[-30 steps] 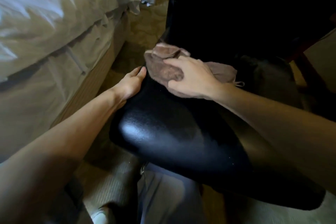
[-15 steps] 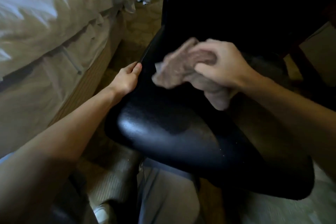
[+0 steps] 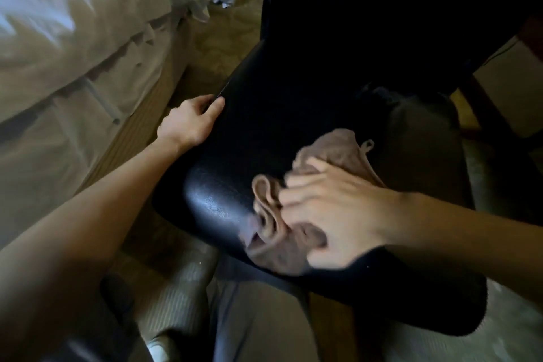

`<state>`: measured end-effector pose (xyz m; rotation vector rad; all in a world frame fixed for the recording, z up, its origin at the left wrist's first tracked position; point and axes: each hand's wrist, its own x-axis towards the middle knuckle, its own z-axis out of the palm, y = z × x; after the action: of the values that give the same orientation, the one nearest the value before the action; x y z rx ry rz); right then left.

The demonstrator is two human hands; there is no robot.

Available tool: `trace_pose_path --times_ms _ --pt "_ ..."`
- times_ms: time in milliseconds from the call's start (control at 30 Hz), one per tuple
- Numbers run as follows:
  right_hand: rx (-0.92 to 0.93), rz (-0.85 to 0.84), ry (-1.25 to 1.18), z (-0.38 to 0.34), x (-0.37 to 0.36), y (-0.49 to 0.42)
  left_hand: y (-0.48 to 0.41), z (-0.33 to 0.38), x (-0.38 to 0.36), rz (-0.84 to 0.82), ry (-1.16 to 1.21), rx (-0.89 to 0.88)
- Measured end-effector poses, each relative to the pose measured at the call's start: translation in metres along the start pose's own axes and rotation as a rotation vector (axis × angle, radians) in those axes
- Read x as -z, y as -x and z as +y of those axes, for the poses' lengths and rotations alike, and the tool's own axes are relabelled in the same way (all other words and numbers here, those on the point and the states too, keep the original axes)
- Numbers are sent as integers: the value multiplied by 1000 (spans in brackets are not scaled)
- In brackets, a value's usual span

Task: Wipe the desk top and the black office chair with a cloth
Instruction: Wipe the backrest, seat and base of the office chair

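Change: a second ago my right hand [image 3: 332, 214] had the cloth [image 3: 270, 232] bunched at the back left of the seat [image 3: 223, 200], close to my left hand [image 3: 188, 123]. Since then it has swept through the middle and now sits at the seat's front edge, blurred by the stroke.
Meaning: I judge one full pass from back to front nearly done. The right half of the seat and the backrest [image 3: 367, 23] still look due, and the table top is not in view at all.
Right hand: fingers [image 3: 299, 185] laid out long and flat over the cloth, pressing it down, not bunching it.
Left hand: fingers curled over the left edge of the black office chair, thumb on top, steadying it.
Cloth: pinkish-brown, crumpled, one fold trailing behind my hand, the front part lapping over the seat's lip.
Surface: smooth black leather-like skin with a bright sheen at the front left. The cloth should glide, and the chair may swivel if I let go.
Room: bed [image 3: 73, 38] with pale covers just to the left, patterned carpet [image 3: 217, 38] between, my trouser leg [image 3: 258, 317] below the seat.
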<state>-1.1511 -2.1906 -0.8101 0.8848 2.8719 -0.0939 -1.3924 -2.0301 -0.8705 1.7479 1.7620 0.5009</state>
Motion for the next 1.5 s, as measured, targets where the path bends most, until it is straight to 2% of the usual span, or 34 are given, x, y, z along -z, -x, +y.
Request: trace_pose_path --times_ms 67,133,200,267,333,400,533,667,800,900,967,1067,1133,1167,1267,1333,1500 --pt "4 -40 -1 -1 13 4 4 7 4 196 -267 -69" --pt "-43 111 -50 1 27 0 11 16 2 283 -351 -175" --pt "-182 325 -25 15 40 -11 16 21 -2 260 -322 -227" --pt "-396 408 38 30 47 -31 18 22 -6 158 -281 -233" --pt "-543 250 47 37 44 -52 17 21 -10 46 -251 -219" --pt "-541 100 50 35 24 -61 13 20 -11 36 -198 -194" --pt "-349 99 13 8 -1 -32 4 19 -12 87 -202 -211" --pt "-153 -21 -126 -15 0 27 -7 15 -11 150 -195 -243" --pt "-230 -254 -155 -19 12 77 -11 14 -12 204 -169 -218" --pt "-348 -336 -223 -13 29 99 -11 17 -12 200 -174 -208" --pt "-436 -193 -280 -5 37 100 -7 18 -12 194 -181 -225" --pt "-582 224 -239 14 37 73 2 27 -13 267 -221 -387" --pt "-680 388 -129 27 28 43 11 40 -21 258 -225 -495" --pt "-718 390 -68 34 23 29 16 48 -27 226 -218 -532" --pt "-783 167 -93 40 0 4 25 63 -41 118 -214 -602" --pt "-767 169 -137 36 -12 7 26 63 -44 114 -205 -605" --pt "-502 145 -162 -5 -21 78 17 57 -45 137 -161 -592"
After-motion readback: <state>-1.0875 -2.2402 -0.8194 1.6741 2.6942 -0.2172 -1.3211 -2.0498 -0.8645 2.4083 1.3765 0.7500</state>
